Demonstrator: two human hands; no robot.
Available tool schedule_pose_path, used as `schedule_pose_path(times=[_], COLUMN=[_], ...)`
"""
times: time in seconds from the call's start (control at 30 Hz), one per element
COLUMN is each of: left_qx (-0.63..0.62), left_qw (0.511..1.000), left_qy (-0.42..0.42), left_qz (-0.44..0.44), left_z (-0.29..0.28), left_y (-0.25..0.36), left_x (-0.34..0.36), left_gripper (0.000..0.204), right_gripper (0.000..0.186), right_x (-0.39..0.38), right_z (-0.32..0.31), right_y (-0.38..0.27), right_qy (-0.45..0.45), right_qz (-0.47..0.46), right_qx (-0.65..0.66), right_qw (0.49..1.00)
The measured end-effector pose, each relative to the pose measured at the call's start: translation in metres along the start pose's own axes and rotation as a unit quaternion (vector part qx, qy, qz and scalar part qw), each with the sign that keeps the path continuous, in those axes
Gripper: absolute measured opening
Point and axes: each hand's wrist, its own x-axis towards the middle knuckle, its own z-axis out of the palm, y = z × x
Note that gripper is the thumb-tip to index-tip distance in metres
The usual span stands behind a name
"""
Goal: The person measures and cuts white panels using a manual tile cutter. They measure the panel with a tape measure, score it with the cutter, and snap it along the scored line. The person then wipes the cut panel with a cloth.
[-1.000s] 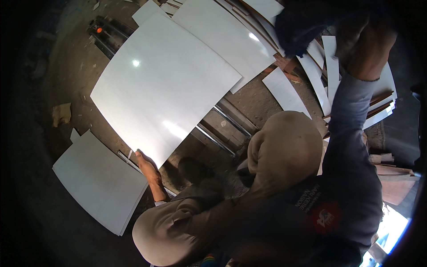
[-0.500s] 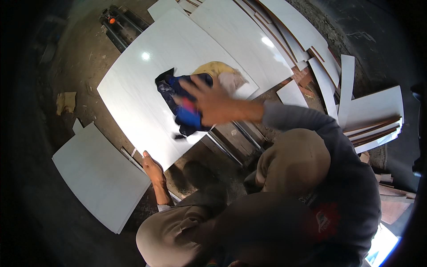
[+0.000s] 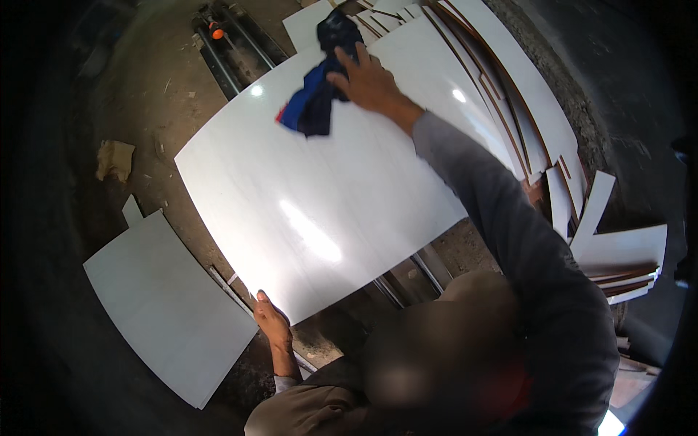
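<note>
A white glossy panel (image 3: 291, 189) lies in front of me, light glaring off its surface. My left hand (image 3: 273, 325) grips its near left corner, thumb along the edge and the other fingers mostly hidden. Toward the far edge, my right hand (image 3: 371, 80) is on a crumpled dark blue cloth (image 3: 309, 102) with a brighter blue stripe and a bit of red. Its fingers are bent over the cloth, which spreads out on both sides of the hand.
Another stack of white panels (image 3: 167, 305) lies at the left. Metal rails (image 3: 243, 43) with an orange knob (image 3: 216, 30) show past the far edge. White offcut strips (image 3: 592, 211) with brown edges pile up at the right. A tan scrap (image 3: 115, 160) lies on the floor.
My right hand and the dark blue cloth have moved away from me to the panel's far side. The yellow and beige cloth is no longer visible. My left hand keeps the corner.
</note>
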Motion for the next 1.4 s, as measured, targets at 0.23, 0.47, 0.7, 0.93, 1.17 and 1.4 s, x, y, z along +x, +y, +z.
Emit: schedule_pose_path(times=[0.23,0.47,0.7,0.93,1.17,1.4], left_qx=[0.012,0.012,-0.016,-0.042,-0.048,0.052], left_qw=[1.0,1.0,0.998,0.998,0.998,0.995], left_qy=[0.0,0.002,-0.057,-0.047,-0.043,-0.066], left_qz=[0.005,0.025,-0.011,-0.01,0.008,-0.058], left_z=[-0.006,-0.016,-0.027,-0.027,-0.025,-0.037], left_y=[-0.003,-0.019,-0.03,-0.025,-0.027,-0.024], left_x=[0.0,0.01,0.005,0.011,0.013,0.02], left_gripper=[0.045,0.046,0.053,0.056,0.057,0.059], right_gripper=[0.038,0.035,0.034,0.034,0.05,0.057], right_x=[0.101,0.047,0.017,0.026,-0.148,-0.271], right_z=[0.031,0.043,0.036,-0.125,-0.122,-0.057], right_y=[0.015,0.047,0.075,0.045,-0.011,0.035], right_qy=[-0.003,0.037,0.11,0.226,-0.035,0.005], right_qz=[0.019,-0.092,0.087,-0.039,-0.182,-0.192], right_qx=[0.035,-0.009,0.142,0.282,-0.091,-0.096], right_qw=[0.999,0.995,0.98,0.932,0.978,0.977])
